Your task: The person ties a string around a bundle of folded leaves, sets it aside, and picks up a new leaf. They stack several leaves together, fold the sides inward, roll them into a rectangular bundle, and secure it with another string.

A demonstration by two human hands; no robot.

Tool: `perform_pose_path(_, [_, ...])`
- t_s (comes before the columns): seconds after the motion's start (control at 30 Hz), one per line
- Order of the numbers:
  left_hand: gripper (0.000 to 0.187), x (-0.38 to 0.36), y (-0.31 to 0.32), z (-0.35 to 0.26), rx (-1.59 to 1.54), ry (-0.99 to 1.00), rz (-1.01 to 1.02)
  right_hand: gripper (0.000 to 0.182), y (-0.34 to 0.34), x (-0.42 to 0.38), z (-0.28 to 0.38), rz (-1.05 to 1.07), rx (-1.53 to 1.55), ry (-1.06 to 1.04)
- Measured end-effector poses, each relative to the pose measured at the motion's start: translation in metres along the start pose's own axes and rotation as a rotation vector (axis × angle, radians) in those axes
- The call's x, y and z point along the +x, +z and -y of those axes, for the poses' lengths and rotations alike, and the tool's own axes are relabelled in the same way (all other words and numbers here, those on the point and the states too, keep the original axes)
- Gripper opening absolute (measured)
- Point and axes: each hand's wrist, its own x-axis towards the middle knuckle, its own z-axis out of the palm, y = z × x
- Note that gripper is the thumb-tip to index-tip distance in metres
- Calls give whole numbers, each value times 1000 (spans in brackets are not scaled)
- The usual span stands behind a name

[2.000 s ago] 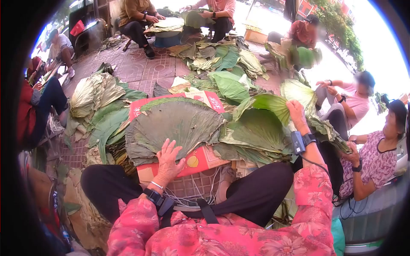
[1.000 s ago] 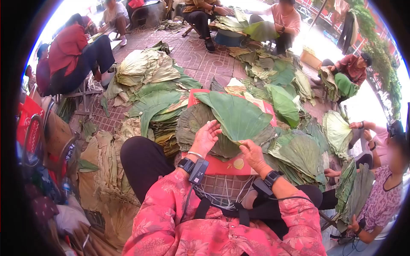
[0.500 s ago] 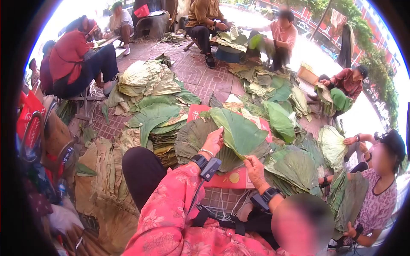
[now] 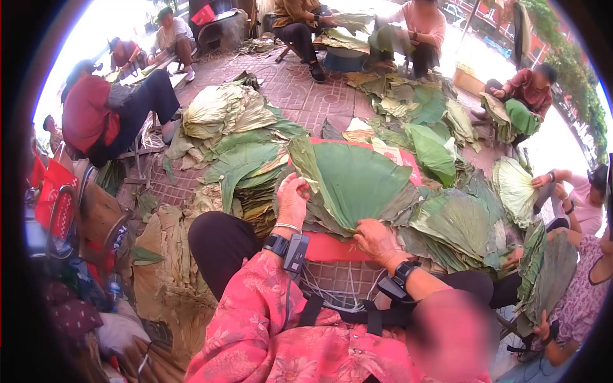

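A large green lotus leaf (image 4: 361, 182), folded to a point at its near side, lies over darker dried leaves (image 4: 399, 207) in front of me. My left hand (image 4: 292, 203) is at the leaf's left edge, fingers curled together against it. At the near point of the leaf, my right hand (image 4: 378, 242) grips it with bent fingers; the thumb is partly hidden. Under the leaves a red cardboard box (image 4: 335, 247) shows along its front edge.
Piles of lotus leaves stand at left (image 4: 246, 163) and right (image 4: 456, 223). Brown dried leaves (image 4: 172, 255) lie beside my left knee. A person (image 4: 584, 281) holding leaves sits close at right. Bags (image 4: 57, 198) crowd the left edge. Several other people sit around.
The green leaf is spread wider and lies flatter. My left hand has moved left, from the leaf's upper middle to its left edge. My right hand stays at the near point.
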Motion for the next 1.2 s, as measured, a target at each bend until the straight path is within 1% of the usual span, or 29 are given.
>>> perform_pose_path(0.03, [22,4,-13,5,-5,-57,-49,12,2,-1,0,14,-13,-17])
perform_pose_path(0.1, [22,9,-25,7,-33,-161,-142,13,0,1,2,-31,-26,-48])
perform_pose_path(0.13, [27,10,-24,7,49,-170,-162,13,-1,3,4,-56,-34,-63])
perform_pose_path(0.23, [33,12,-20,4,203,-237,-95,14,-6,6,10,-89,-23,-61])
perform_pose_path(0.27, [37,15,-20,6,284,-146,-72,14,-7,7,12,-84,-29,-60])
perform_pose_path(0.37, [38,9,-9,-5,193,-108,-258,16,-4,9,20,-64,-45,-78])
perform_pose_path(0.4, [36,13,-14,-5,202,-82,-249,17,0,9,20,-54,-51,-98])
perform_pose_path(0.43, [33,16,-19,-3,261,-6,-249,18,2,8,20,-43,-59,-119])
perform_pose_path(0.5, [32,21,-27,0,303,127,-385,22,3,5,23,-10,-59,-123])
perform_pose_path(0.53, [23,27,-43,1,368,103,-340,23,2,5,25,5,-60,-124])
perform_pose_path(0.57, [26,36,-50,9,441,259,-439,26,1,6,26,-14,-57,-105])
perform_pose_path(0.63, [37,37,-42,14,583,577,-633,30,-2,8,25,-52,-49,-64])
perform_pose_path(0.67, [54,33,-46,12,788,535,-597,34,-4,9,21,-57,-64,-30])
perform_pose_path(0.73, [50,7,-22,5,1061,742,-454,41,-6,17,11,-66,-89,38])
perform_pose_path(0.77, [48,-5,-10,6,1195,846,-378,44,-8,21,4,-84,-152,57])
perform_pose_path(0.83, [53,-20,6,17,1404,882,-63,49,-8,26,-10,-117,-272,90])
perform_pose_path(0.87, [56,-24,8,22,1533,903,104,52,-6,26,-18,-71,-344,157])
perform_pose_path(0.93, [62,-37,6,39,1890,644,400,57,0,19,-33,28,-478,282])
perform_pose_path(1.03, [67,-34,-7,53,1993,580,551,57,4,11,-42,72,-442,344])
perform_pose_path(1.13, [69,-37,5,47,2049,447,534,54,6,13,-42,53,-414,364])
perform_pose_path(1.17, [69,-37,6,50,2015,515,512,53,3,14,-44,34,-406,375])
perform_pose_path(1.2, [69,-38,10,56,1975,583,498,51,1,13,-50,-24,-332,395])
